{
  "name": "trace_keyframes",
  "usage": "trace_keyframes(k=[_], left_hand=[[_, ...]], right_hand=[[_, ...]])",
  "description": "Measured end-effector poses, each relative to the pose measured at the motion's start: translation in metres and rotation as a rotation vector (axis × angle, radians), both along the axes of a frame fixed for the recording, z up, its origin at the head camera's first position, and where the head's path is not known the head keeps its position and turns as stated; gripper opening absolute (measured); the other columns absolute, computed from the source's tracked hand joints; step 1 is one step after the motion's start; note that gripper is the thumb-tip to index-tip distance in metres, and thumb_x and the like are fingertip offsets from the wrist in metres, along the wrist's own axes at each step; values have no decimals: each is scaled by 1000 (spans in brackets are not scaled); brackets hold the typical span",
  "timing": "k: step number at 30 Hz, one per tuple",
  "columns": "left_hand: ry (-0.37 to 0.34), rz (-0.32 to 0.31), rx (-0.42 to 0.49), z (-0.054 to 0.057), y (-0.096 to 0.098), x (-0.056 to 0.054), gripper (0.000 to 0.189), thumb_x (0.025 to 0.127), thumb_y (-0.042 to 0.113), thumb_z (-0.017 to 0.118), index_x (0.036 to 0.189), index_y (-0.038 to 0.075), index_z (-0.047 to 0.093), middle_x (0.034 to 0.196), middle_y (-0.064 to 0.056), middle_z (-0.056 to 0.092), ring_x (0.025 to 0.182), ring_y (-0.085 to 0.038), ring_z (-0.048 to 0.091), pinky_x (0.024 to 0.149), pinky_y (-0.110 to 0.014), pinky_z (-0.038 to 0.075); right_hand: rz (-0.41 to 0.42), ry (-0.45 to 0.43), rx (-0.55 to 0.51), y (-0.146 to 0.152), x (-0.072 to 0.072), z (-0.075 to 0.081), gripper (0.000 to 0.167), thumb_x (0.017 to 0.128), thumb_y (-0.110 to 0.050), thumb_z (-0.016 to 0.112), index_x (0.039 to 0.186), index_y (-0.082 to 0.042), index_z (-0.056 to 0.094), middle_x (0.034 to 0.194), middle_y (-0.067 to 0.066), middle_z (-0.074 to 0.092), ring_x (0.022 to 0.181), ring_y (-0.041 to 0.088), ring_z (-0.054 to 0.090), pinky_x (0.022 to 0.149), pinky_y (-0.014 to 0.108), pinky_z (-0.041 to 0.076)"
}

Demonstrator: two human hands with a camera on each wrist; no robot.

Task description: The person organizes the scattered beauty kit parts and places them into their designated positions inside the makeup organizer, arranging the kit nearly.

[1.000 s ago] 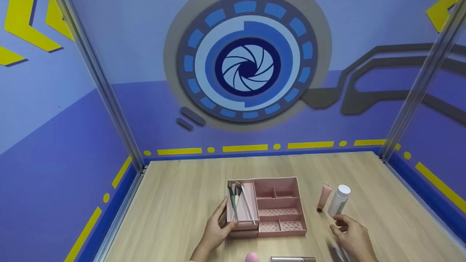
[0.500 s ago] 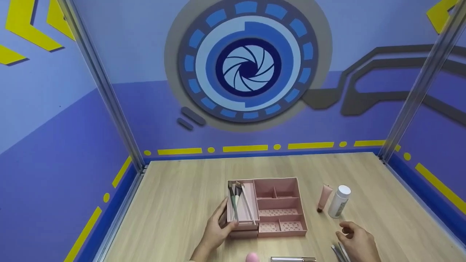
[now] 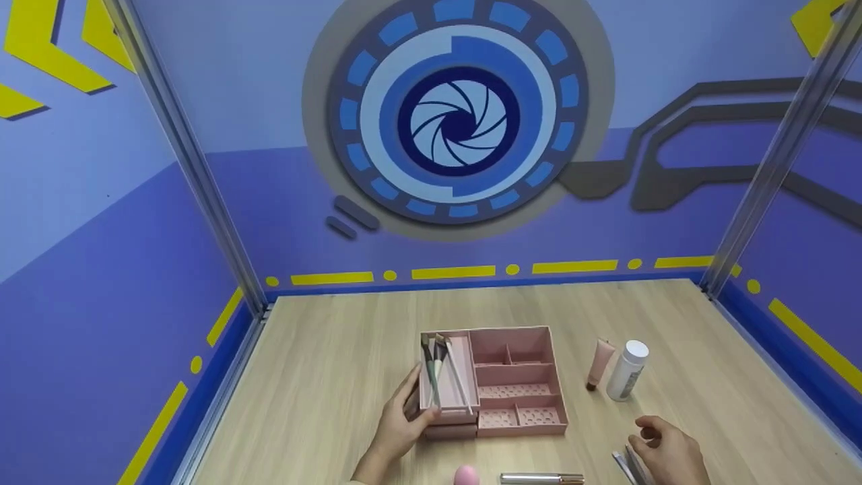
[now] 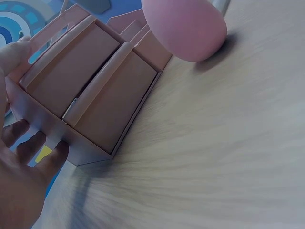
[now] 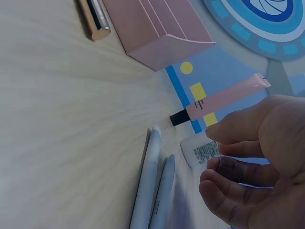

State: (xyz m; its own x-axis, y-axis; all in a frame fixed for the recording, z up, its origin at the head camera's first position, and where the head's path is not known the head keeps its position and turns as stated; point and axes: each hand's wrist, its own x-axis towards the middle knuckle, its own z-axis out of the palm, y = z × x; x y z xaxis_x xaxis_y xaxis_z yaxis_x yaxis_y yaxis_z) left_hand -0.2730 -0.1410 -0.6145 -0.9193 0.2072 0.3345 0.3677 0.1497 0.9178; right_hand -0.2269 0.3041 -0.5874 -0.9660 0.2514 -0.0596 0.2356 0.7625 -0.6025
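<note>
Pink walls make up the box (image 3: 522, 429) on the wood table (image 3: 323, 377). The left hand (image 3: 397, 424) grips its left side, below some brushes (image 3: 432, 380). The right hand (image 3: 670, 451) is loosely bent, thumb and fingers a little apart, near two thin sticks (image 5: 150, 176), maybe pens, partly cut off from view.
</note>
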Motion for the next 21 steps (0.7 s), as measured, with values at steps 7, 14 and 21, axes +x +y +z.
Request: trace_keyframes(k=[7, 14, 21], left_hand=[[16, 14, 0, 0, 0, 0, 82, 89, 20, 72, 155, 8, 25, 158, -20, 25, 143, -40, 29, 116, -43, 31], [47, 14, 16, -2, 2, 1, 81, 88, 21, 72, 154, 7, 27, 157, -20, 28, 142, -39, 32, 115, -45, 31], [17, 38, -24, -1, 1, 0, 82, 88, 27, 73, 154, 11, 27, 159, -15, 28, 144, -35, 30, 118, -40, 28]], right_hand=[[-46, -67, -26, 3, 1, -3, 39, 83, -14, 73, 116, 5, 63, 95, 15, 67, 82, 22, 64, 67, 37, 56], [-68, -107, -26, 4, 1, -5, 39, 84, -13, 72, 118, 5, 62, 96, 14, 66, 83, 20, 62, 69, 36, 54], [-76, -123, -37, 4, 2, -9, 39, 84, -14, 72, 117, 5, 62, 97, 14, 66, 84, 20, 62, 70, 37, 54]])
